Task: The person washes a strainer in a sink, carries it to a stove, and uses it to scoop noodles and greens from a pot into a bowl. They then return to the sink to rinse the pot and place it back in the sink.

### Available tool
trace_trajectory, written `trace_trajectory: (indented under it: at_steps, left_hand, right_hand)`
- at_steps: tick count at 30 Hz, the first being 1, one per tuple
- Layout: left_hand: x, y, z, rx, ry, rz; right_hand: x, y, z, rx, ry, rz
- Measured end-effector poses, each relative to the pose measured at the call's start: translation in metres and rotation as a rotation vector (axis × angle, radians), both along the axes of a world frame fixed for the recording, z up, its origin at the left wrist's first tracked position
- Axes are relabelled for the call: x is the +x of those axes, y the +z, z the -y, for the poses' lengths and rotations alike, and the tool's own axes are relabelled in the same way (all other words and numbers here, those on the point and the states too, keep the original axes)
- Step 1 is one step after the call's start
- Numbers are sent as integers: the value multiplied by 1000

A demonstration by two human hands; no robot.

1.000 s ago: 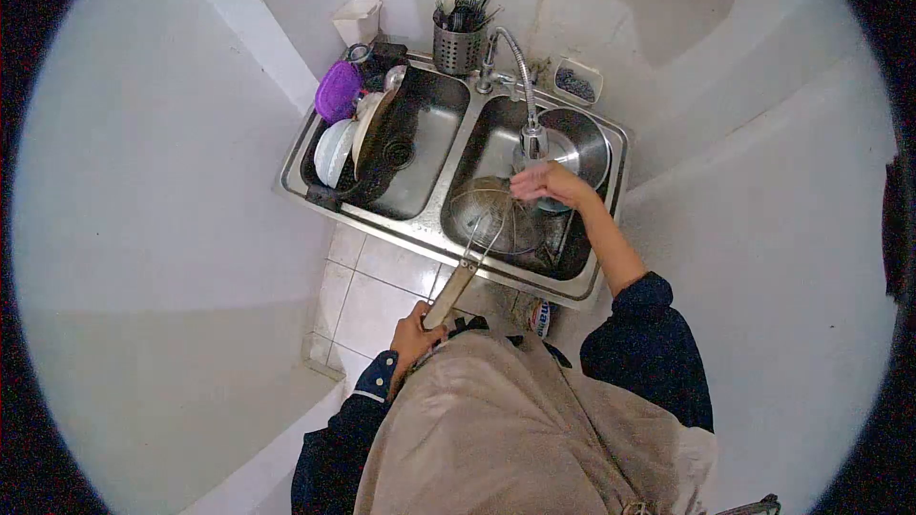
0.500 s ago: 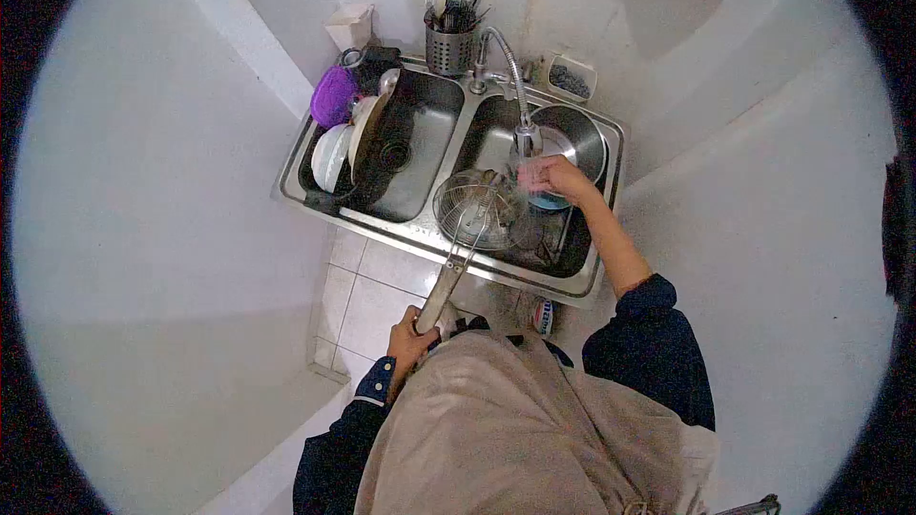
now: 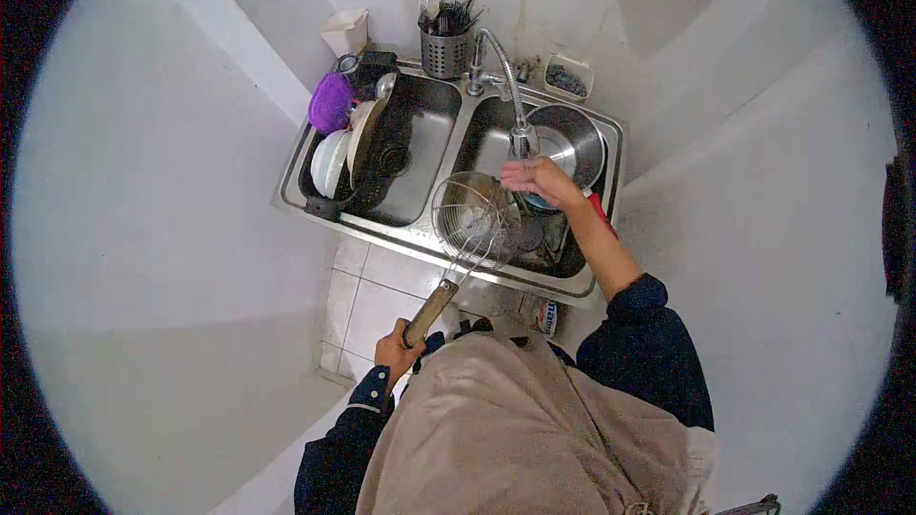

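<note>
My left hand (image 3: 395,353) is wrapped round the wooden handle of a wire skimmer (image 3: 431,313). The skimmer's round mesh head reaches over the front of the right sink basin (image 3: 492,133). Just under the spout of the faucet (image 3: 521,133), my right hand (image 3: 540,179) has its fingers stretched out to the left, with nothing visible in them. A metal pot (image 3: 578,145) stands behind that hand in the same basin, partly hidden by it. Something red (image 3: 601,214) shows beside my right forearm.
The left basin (image 3: 420,133) holds a dark wok (image 3: 380,138), white bowls (image 3: 330,164) and a purple item (image 3: 330,103). Behind the sink stand a perforated utensil holder (image 3: 445,55) and a small white tray (image 3: 569,76). Walls close in on both sides.
My right hand has moved slightly left and its fingers have straightened under the faucet. My left hand has shifted a little down and left with the skimmer.
</note>
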State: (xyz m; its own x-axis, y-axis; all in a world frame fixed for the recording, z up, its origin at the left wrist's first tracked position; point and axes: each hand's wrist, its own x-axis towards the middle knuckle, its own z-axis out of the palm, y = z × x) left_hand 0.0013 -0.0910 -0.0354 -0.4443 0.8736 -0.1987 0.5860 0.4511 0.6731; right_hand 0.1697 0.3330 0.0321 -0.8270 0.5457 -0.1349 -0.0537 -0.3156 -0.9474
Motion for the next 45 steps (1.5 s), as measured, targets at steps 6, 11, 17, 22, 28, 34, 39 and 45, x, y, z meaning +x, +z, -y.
trace_trajectory:
  at_steps: [6,11,17,22,28,34,39,45]
  left_hand:
    - [-2,-6,5,30,-5,-60]
    - [-5,-14,7,63,53,0]
    - [0,3,-11,139,136,33]
    - [1,14,-20,104,137,136]
    - [3,3,-22,137,105,221]
    - [14,16,-33,97,86,223]
    - [21,17,-40,99,61,251]
    - [23,6,-41,41,48,234]
  right_hand:
    - [-7,-21,3,39,-98,26]
    - [6,-22,7,0,-143,-127]
    - [17,-8,8,-75,11,-139]
    - [19,17,18,-108,-144,97]
    - [29,11,7,31,-34,231]
    - [16,36,21,-74,189,83]
    - [-3,42,42,42,232,-13]
    - [-1,11,17,407,88,293]
